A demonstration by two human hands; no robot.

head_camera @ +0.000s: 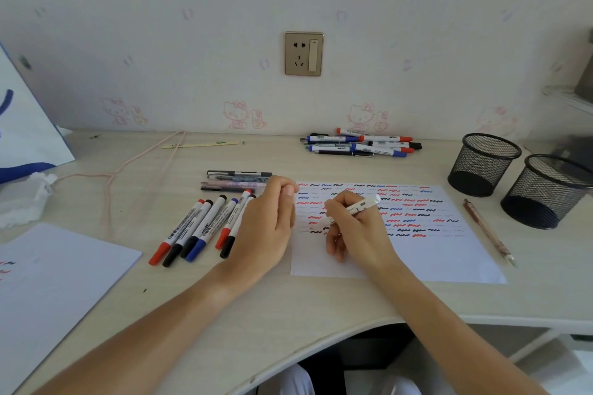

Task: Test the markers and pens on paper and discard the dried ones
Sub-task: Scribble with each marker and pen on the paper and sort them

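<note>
Fingers (333, 202) round slim (white) pen (356, 208)

two mesh cups (483, 164), two paper sheets (442, 250), six whiteboard markers (192, 231) beside left hand (266, 228)

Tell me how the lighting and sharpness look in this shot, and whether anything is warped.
Head view: soft even daylight, with no glare on the paper; faint shadows under the left hand and the right hand; the wide lens bows the desk edge; the corners go soft, and the white bag is blurred.
</note>
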